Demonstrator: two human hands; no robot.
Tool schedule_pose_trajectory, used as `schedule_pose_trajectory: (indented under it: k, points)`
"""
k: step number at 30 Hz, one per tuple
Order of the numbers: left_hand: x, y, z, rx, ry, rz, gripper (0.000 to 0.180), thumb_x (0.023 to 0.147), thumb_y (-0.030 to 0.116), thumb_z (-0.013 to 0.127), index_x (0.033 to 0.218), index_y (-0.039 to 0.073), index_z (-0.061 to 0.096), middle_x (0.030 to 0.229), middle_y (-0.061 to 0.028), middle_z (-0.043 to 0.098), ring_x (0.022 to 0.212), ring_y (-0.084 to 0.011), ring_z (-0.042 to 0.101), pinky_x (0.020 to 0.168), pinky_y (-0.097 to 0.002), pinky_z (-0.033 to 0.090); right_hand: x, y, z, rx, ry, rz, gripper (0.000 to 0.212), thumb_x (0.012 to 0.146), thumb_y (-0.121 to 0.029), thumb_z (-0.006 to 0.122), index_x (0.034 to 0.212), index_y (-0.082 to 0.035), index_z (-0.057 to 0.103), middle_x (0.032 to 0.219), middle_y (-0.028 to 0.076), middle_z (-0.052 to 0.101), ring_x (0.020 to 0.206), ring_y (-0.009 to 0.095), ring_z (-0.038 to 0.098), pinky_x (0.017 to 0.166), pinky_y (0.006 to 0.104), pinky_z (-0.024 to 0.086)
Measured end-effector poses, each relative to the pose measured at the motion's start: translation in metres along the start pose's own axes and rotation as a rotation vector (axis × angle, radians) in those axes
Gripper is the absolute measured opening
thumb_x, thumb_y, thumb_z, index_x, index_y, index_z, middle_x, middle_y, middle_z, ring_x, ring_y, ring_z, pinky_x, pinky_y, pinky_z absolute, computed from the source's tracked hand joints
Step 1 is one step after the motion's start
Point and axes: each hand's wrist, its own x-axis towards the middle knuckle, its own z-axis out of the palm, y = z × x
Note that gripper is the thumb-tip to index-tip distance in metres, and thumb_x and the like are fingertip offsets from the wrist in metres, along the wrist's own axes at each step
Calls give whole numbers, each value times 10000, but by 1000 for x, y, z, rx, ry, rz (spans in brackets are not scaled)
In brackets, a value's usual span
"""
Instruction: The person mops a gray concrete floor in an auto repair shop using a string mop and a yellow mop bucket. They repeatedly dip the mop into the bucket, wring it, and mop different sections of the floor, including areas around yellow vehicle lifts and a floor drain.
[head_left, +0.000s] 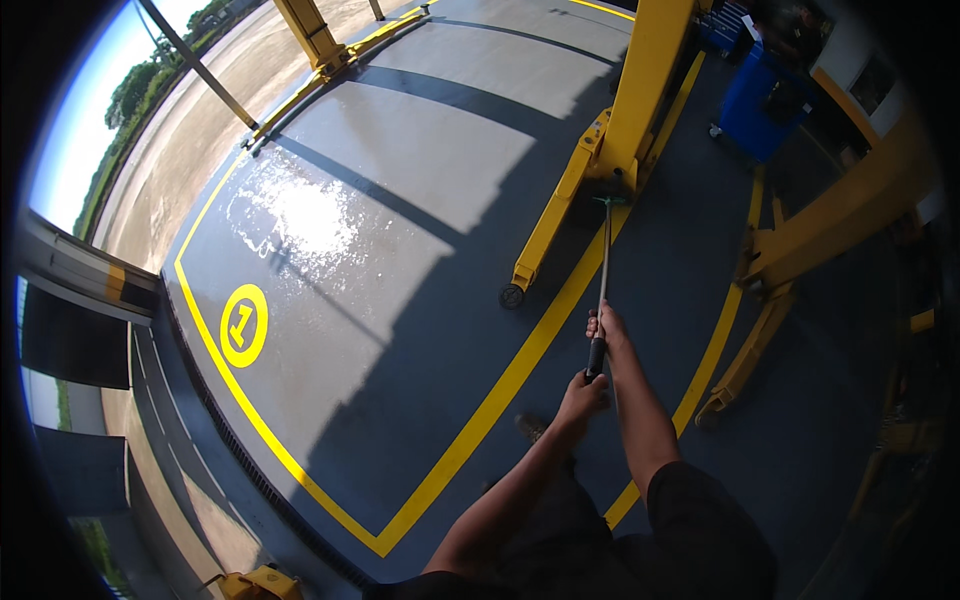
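A long pole point(608, 250) with a black grip stretches away from me over the grey floor. Its narrow greenish crosspiece point(608, 200) rests at the foot of a yellow lift post, too small to tell whether it is a squeegee or a broom. My left hand point(583, 397) is closed around the pole's near end, at the bottom of the black grip. Farther up, my right hand point(608, 326) wraps the shaft just above that grip.
The yellow lift post point(640, 100) has a low arm point(552, 225) reaching toward me. Another yellow post point(840, 225) stands right, near a blue wheeled cabinet point(755, 105). Yellow lines point(500, 400) mark the floor, with a shiny wet patch point(305, 210) left and a drain grate point(250, 465).
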Motion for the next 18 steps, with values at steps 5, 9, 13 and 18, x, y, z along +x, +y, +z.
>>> schedule_pose_trajectory:
  k: [5,9,13,18]
  points:
    - [-101,21,-75,550,370,454,603,995,332,755,1474,49,523,1215,-115,648,1189,-213,619,967,-351,520,-68,95,101,97,130,45,482,1108,-539,455,869,-121,484,563,33,469,434,180,479,435,357,450]
    - [-213,13,-130,606,392,626,309,927,203,792,1166,32,695,1187,-108,598,1163,-198,582,1064,-365,457,-209,191,150,-385,209,92,485,1139,-451,398,940,-24,516,620,62,524,502,218,578,493,384,521]
    - [-328,-26,-162,339,465,827,234,975,224,701,861,22,678,986,-71,599,1019,-190,604,1068,-390,441,-290,278,158,-364,142,248,437,1142,-411,405,1008,-12,523,810,110,590,675,222,645,627,382,610]
    - [-478,-85,-210,-255,587,1173,423,1053,167,545,659,15,563,654,-65,547,707,-170,560,870,-389,498,-420,411,158,-445,-154,514,355,1163,-345,319,1225,-12,423,1072,145,597,870,254,667,807,447,622]
